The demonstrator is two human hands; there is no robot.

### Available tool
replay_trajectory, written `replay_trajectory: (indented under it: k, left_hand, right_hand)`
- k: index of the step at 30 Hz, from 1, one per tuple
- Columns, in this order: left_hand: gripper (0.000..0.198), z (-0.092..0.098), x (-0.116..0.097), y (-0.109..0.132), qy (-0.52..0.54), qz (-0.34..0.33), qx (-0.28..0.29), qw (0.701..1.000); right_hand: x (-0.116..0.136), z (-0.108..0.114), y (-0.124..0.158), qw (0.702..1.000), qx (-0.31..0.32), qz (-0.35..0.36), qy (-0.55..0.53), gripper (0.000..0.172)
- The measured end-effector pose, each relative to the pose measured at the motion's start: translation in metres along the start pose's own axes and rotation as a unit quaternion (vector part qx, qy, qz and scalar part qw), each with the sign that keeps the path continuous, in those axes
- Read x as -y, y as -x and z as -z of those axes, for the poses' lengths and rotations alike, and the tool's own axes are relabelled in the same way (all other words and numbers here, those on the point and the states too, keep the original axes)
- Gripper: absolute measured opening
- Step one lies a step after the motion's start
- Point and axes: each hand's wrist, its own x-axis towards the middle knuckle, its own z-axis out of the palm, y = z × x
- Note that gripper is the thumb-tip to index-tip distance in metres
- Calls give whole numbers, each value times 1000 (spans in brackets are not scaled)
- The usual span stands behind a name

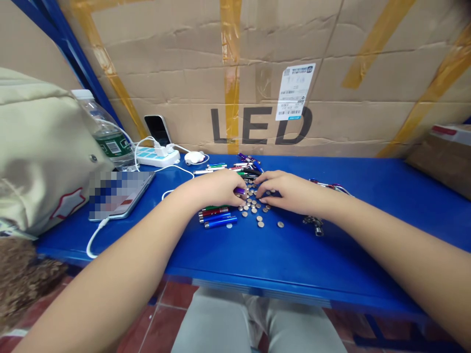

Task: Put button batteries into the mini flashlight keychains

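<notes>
My left hand (pixel 224 189) is closed around a short purple metal tube (pixel 240 191), its end showing between thumb and fingers. My right hand (pixel 281 191) hovers low over a scattered pile of small silvery round button cells (pixel 253 203). Its fingers are curved and apart, the tips among the cells; I see nothing clearly held. Just below my left hand lie a red tube (pixel 214 212) and blue tubes (pixel 221 222) side by side. Beyond both hands is a loose heap of pen-like metal parts (pixel 248 166) in several colours, partly hidden by the hands.
On the blue table (pixel 228 255), small metal end parts (pixel 314 224) lie beneath my right forearm. To the left are a phone (pixel 121 196) on a cable, a power strip (pixel 156 156), a bottle (pixel 110 132) and a beige bag (pixel 40 147). A large cardboard box (pixel 176 73) stands behind.
</notes>
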Motion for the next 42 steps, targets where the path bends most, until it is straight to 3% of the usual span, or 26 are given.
replay_trajectory:
  k: [6, 20, 31, 42]
  left_hand:
    - [25, 1, -1, 0, 6, 3, 14, 1000]
    - [26, -2, 1, -1, -2, 6, 0, 1000]
    - [25, 0, -3, 2, -4, 15, 19, 1000]
    - [23, -2, -3, 2, 8, 8, 9, 1000]
  right_hand:
    - [0, 5, -1, 999, 29, -32, -21, 9]
    - [5, 6, 0, 999, -14, -25, -25, 7]
    - [18, 4, 2, 997, -11, 56, -55, 15]
    - [17, 6, 2, 999, 27, -19, -24, 10]
